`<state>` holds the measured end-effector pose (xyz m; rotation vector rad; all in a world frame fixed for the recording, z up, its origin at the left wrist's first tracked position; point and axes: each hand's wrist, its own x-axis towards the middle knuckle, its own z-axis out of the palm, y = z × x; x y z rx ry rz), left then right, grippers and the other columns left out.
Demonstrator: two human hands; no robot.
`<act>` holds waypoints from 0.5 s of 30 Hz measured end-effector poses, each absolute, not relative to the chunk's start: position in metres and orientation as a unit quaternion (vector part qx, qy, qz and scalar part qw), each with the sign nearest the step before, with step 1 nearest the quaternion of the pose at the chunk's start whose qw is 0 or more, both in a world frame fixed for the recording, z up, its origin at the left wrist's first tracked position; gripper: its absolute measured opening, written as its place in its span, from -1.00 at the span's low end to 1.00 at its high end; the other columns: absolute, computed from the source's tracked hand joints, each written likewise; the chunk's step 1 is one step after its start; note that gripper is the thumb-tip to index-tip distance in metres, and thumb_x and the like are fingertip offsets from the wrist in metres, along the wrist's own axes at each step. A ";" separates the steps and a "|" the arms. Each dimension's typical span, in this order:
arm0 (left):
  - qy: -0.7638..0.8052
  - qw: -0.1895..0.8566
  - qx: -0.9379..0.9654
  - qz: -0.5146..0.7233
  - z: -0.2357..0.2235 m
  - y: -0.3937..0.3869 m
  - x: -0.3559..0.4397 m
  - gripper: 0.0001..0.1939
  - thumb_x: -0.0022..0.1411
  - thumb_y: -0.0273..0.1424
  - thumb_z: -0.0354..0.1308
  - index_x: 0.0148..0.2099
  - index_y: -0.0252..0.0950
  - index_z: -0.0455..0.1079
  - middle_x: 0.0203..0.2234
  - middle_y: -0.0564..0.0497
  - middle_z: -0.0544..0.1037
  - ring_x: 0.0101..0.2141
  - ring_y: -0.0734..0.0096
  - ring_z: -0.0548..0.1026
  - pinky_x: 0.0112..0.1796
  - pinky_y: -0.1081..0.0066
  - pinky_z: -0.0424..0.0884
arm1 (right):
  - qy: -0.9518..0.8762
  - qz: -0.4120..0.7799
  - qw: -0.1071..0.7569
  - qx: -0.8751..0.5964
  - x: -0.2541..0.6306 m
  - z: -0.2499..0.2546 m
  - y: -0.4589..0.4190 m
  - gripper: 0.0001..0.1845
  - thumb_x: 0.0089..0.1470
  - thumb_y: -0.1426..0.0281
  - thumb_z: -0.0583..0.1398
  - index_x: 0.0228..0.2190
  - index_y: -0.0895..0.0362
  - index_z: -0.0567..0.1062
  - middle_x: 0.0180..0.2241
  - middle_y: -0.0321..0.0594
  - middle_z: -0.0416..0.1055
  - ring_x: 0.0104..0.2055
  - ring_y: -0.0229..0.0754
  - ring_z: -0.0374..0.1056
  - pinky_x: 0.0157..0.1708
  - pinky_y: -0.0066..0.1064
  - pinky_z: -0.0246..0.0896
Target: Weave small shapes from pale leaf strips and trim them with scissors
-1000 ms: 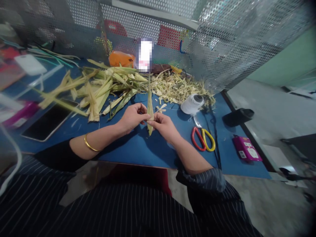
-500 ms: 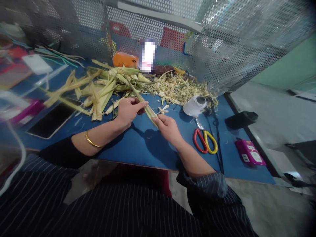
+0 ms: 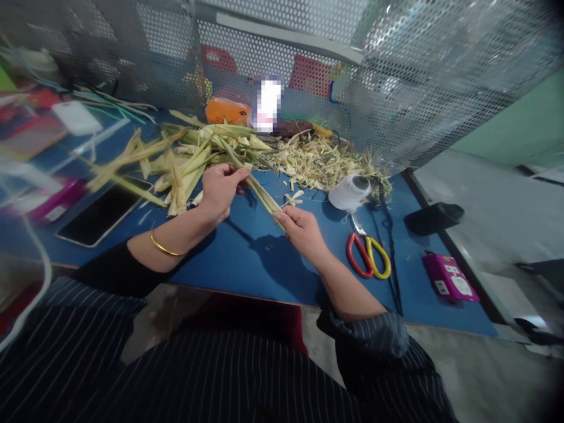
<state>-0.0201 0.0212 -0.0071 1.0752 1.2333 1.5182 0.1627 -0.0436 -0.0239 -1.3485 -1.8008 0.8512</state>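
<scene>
Nearby, below everything else, are my striped sleeves and the front edge of the blue bench (image 3: pixel 247 261), with a gold bangle (image 3: pixel 165 245) round my left forearm. My right hand (image 3: pixel 304 232) is the nearer of the two, thumb and fingers pinching the husk strip (image 3: pixel 264 198) close to its lower end. My left hand (image 3: pixel 224 191) sits farther out and to the left, pinching the same strip higher up between thumb and fingers. So the strip is held above the bench, its long axis slanting from my right fingers away and leftward, the span between my hands looking straight; past my left thumb it seems to run on toward the husk pile (image 3: pixel 189 161), though where it ends among those leaves I can't tell. To my right lie scissors (image 3: pixel 369 257) with one red and one yellow handle, and farther right a purple packet (image 3: pixel 452 277). On my left a dark phone (image 3: pixel 104 211) lies flat. Just beyond my right hand is a small husk piece (image 3: pixel 294 197), with a white thread cone (image 3: pixel 350 192) to its right. Behind these spreads a heap of shreds (image 3: pixel 319 158), then an orange packet (image 3: pixel 228 111), and last the perforated screen (image 3: pixel 282 44).
</scene>
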 end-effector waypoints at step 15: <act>0.367 0.574 0.579 0.448 -0.010 -0.003 -0.008 -0.72 0.16 -0.19 0.23 -0.35 -0.34 0.49 -0.66 0.13 0.30 -0.64 0.61 0.20 -0.60 0.54 0.14 | -0.786 0.229 0.261 -0.512 0.162 -0.024 -0.049 -0.64 0.26 0.22 -0.04 -0.44 0.12 0.40 -0.56 -0.31 0.31 -0.50 -0.28 0.20 -0.41 -0.45 0.02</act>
